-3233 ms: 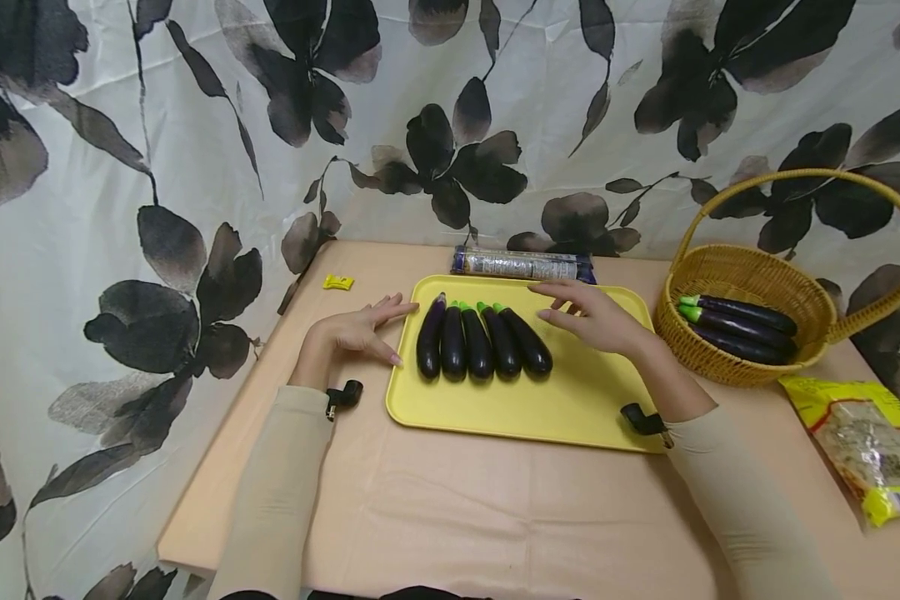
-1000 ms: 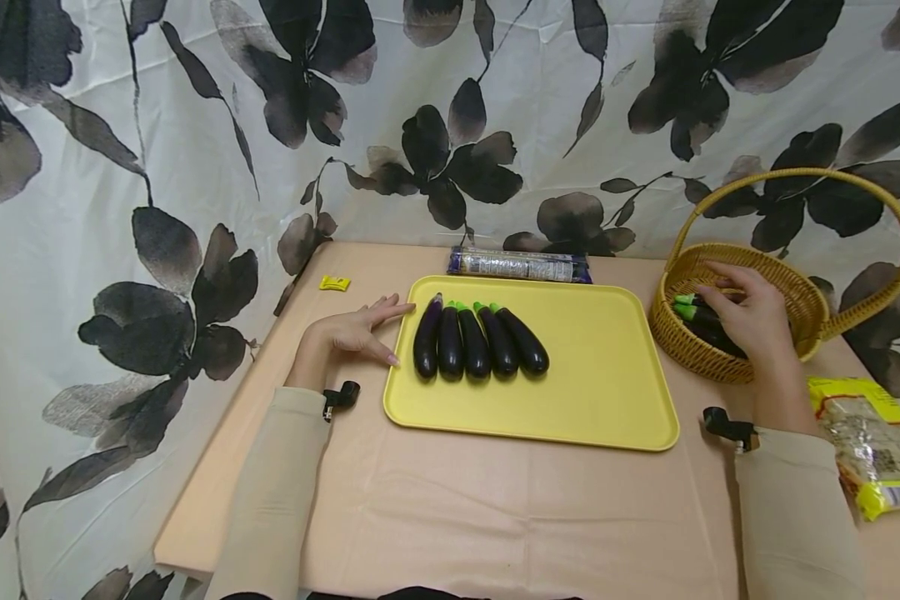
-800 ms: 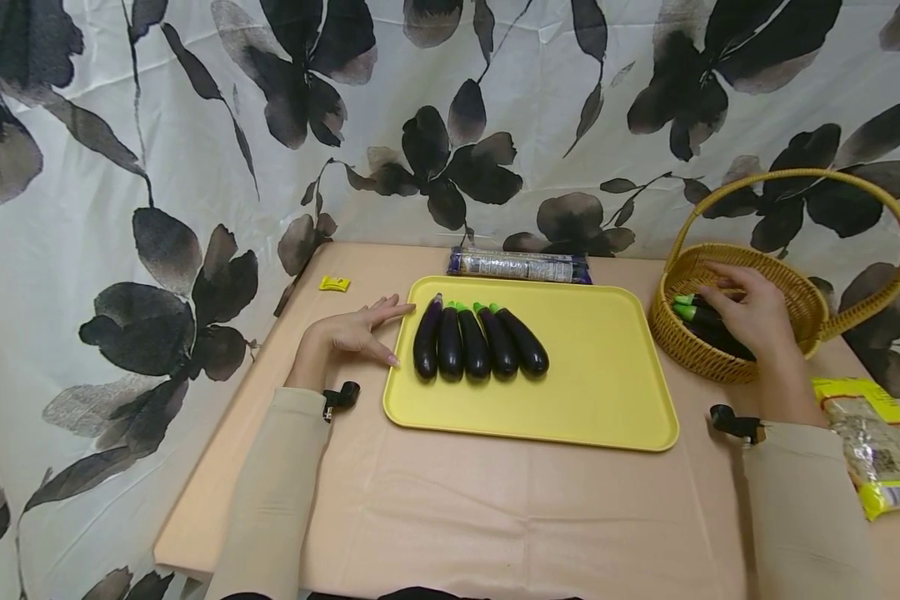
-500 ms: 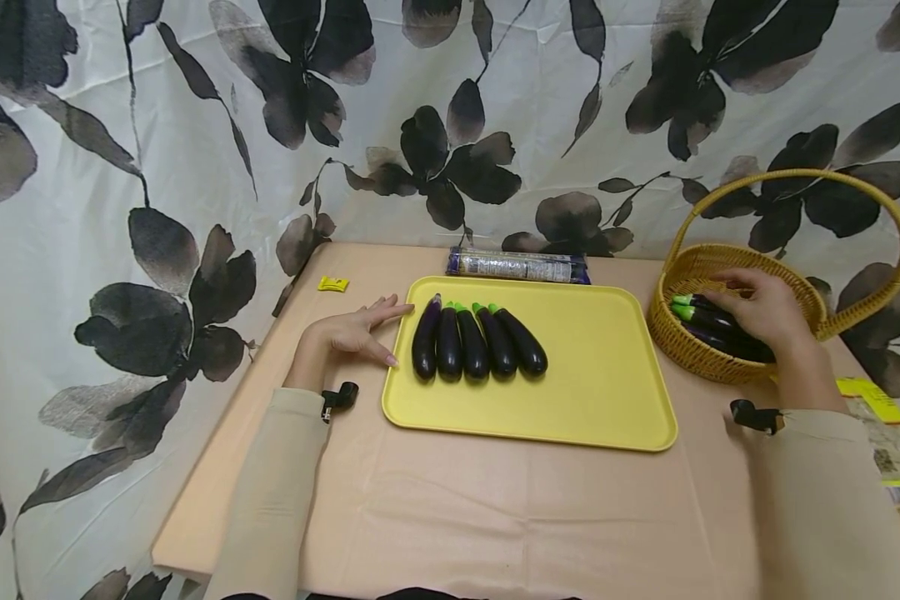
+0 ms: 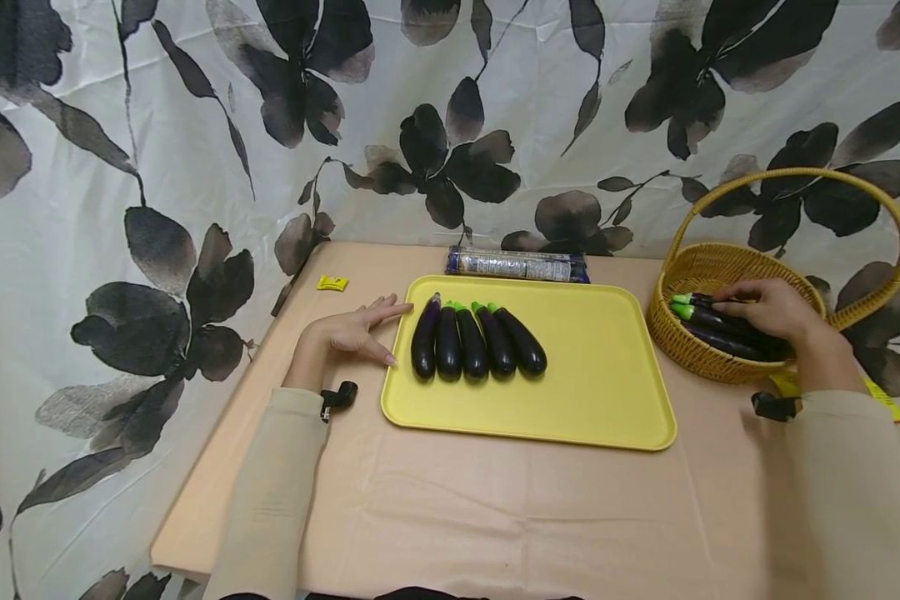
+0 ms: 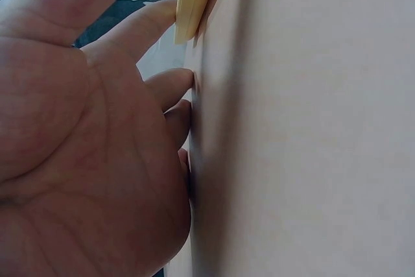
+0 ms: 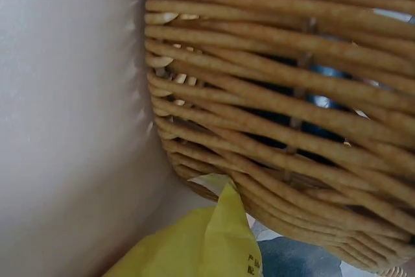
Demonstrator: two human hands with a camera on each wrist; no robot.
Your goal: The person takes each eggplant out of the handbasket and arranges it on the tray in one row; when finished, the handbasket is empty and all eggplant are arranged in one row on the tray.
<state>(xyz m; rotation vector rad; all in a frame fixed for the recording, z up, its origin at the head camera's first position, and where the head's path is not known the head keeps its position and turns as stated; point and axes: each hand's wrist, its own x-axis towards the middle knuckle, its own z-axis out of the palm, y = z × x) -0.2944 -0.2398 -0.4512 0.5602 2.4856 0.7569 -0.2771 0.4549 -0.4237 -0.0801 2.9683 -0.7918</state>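
Several glossy dark purple eggplants [image 5: 473, 342] lie side by side on the left half of a yellow tray [image 5: 600, 383], green stems pointing away. At the tray's left edge, the left hand [image 5: 348, 331] rests with fingers spread, a fingertip touching the rim in the left wrist view. The right hand [image 5: 776, 310] reaches into a wicker basket [image 5: 675, 346] with an arched handle. Its thumb and fingers hold the farthest eggplant [image 5: 692, 299] near the stem end. More eggplants [image 5: 727, 340] lie below that hand. In the right wrist view, the basket's woven wall [image 7: 279, 102] hides the fingers.
Behind the tray lies a long blue-and-silver package [image 5: 517, 265]. A small yellow wrapped piece [image 5: 332, 283] sits at the back left of the table. A yellow bag [image 7: 194, 244] touches the basket's near side, mostly hidden by the right arm in the head view.
The right hand has gone from above the tray into the basket, then slid rightward and lower over the eggplants there. The left hand has stayed at the tray's edge.
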